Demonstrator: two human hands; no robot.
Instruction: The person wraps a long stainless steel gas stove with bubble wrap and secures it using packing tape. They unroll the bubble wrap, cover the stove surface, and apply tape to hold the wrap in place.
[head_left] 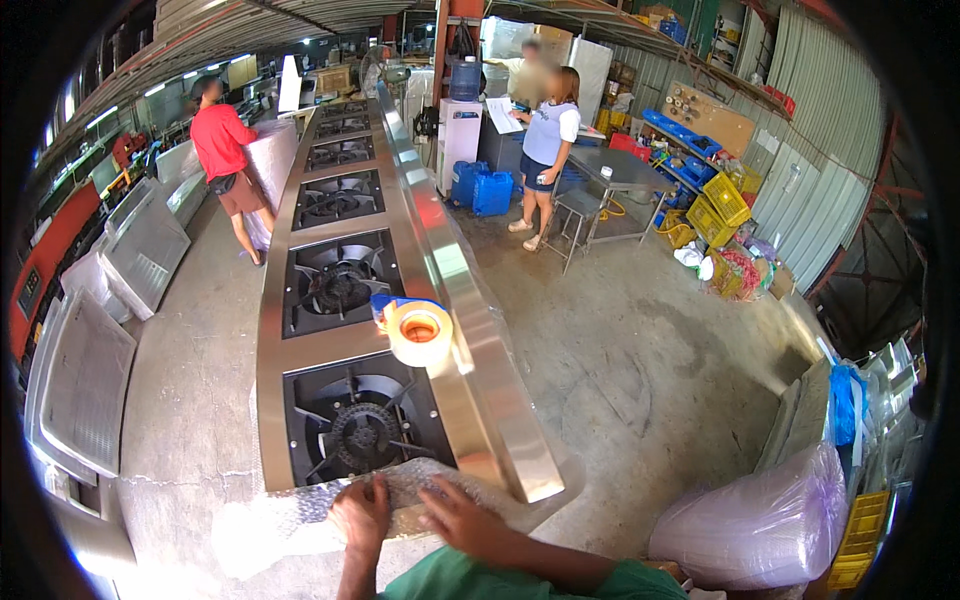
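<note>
A long stainless steel gas range (pixel 475 380) with several black burners (pixel 365 430) stretches away from me. Clear bubble wrap (pixel 285 512) lies bunched across its near end and hangs past the left corner. My left hand (pixel 362 515) is closed on the upper edge of this wrap, fingertips pinched together. Beside it, my right hand (pixel 465 522) rests against the wrap with fingers extended and apart. A wide roll of tape (pixel 432 350) on a blue dispenser sits on the range top between the two nearest burners.
A large wrapped roll (pixel 755 515) lies at the lower right, near a yellow crate (pixel 860 535). Flat metal panels (pixel 85 380) lean at the left. A person in red (pixel 222 145) stands left of the range; others stand beyond it near a metal table (pixel 625 170).
</note>
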